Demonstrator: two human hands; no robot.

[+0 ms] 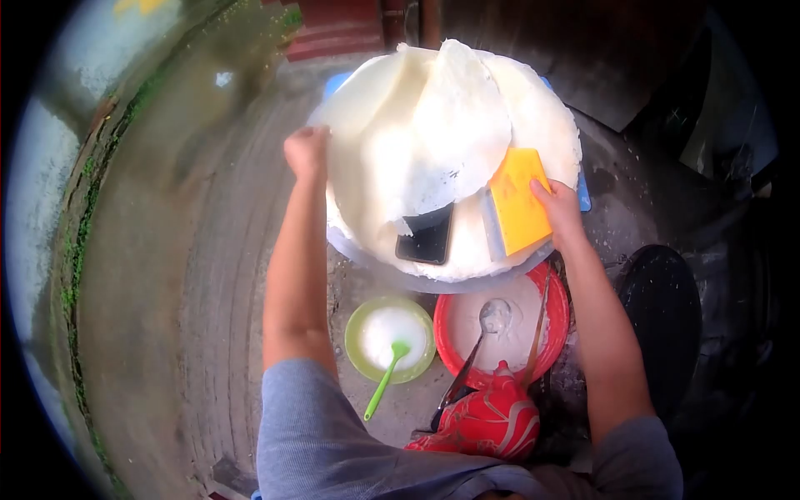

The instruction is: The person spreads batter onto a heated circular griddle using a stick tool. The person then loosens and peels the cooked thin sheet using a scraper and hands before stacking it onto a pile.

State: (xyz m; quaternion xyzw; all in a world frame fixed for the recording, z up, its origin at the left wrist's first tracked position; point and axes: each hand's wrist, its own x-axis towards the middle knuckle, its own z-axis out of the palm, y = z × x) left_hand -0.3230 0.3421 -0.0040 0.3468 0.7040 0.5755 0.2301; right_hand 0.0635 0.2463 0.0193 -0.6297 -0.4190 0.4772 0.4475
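Observation:
My left hand (308,152) is closed in a pinch at the left edge of a thin, pale round sheet (367,104), like a crepe or wrapper. My right hand (560,210) grips a yellow scraper (523,200), its thumb on the flat face and its pale blade edge facing left. Under both lies a wide pile of similar white sheets (546,125) on a round base. A loose, whiter sheet (458,125) rests folded across the middle. A black smartphone (426,237) lies near the front of the pile, partly covered by a sheet.
Below the pile stand a green bowl (354,327) of white stuff with a green spatula (382,383), and a red basin (443,342) of whitish batter with a ladle (492,321). A black round seat (660,321) is at right. Red steps (333,33) rise behind.

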